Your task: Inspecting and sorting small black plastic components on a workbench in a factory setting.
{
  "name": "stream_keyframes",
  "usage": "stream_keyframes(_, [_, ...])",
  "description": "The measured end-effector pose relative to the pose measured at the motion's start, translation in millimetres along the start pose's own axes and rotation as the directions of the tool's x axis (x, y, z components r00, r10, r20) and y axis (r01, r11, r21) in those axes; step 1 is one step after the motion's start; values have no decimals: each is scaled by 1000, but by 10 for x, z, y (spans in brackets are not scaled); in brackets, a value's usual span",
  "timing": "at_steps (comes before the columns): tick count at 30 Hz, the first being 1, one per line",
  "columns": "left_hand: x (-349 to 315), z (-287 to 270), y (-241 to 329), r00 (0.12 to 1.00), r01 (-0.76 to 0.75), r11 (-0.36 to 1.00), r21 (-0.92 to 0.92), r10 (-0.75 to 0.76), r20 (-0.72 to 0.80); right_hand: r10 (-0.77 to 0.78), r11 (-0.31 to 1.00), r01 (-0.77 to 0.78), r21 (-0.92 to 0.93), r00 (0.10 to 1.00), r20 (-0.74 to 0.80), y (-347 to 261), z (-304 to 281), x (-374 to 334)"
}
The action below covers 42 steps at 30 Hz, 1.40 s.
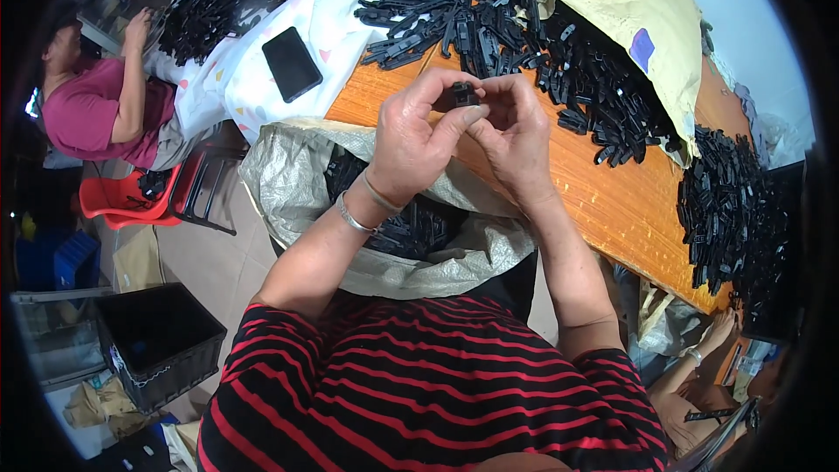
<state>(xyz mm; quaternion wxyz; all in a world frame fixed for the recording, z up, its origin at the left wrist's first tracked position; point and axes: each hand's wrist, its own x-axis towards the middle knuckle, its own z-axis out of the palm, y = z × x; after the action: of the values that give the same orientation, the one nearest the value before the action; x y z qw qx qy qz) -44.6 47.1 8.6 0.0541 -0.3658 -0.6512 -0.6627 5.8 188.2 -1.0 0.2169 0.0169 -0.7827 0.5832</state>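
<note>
A small black plastic part is pinched between my two hands above the near edge of the table. My left hand has its thumb and fingers closed on it from the left. From the right, my right hand meets it with thumb and fingertips drawn in, fingers partly hidden. Below my hands hangs a whitish woven sack, open at the top, with black plastic parts inside. Straight ahead lies a pile of long black plastic parts on the wooden table.
A yellowish paper sack spills more black parts toward the right. Another heap covers the table's right end. A black phone rests on a white patterned cloth. One person sits at left; another's hand shows lower right. A black crate stands on the floor.
</note>
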Motion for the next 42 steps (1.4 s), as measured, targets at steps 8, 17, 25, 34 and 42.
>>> stream_keyframes(8, [-150, -114, 75, 950, 312, 918, -246, -303, 74, 32, 998, -30, -49, 999, 34, 52, 168, -83])
stream_keyframes(17, [-432, -811, 168, 738, 535, 824, 188, -564, 371, 242, 968, -236, -86, 786, 569, -206, 232, -417])
stream_keyframes(25, [192, -481, -241, 955, -45, 774, 632, -153, 255, 17, 701, 45, -711, 997, 80, 467, -570, 303])
stream_keyframes(34, [775, -59, -1090, 825, -457, 510, 729, -65, 562, 66, 537, 23, -843, 995, 69, 794, -507, 734])
stream_keyframes(42, [577, -63, -962, 900, -26, 715, 698, -287, 327, 443, 868, -397, -298, 891, 102, 712, -632, 502])
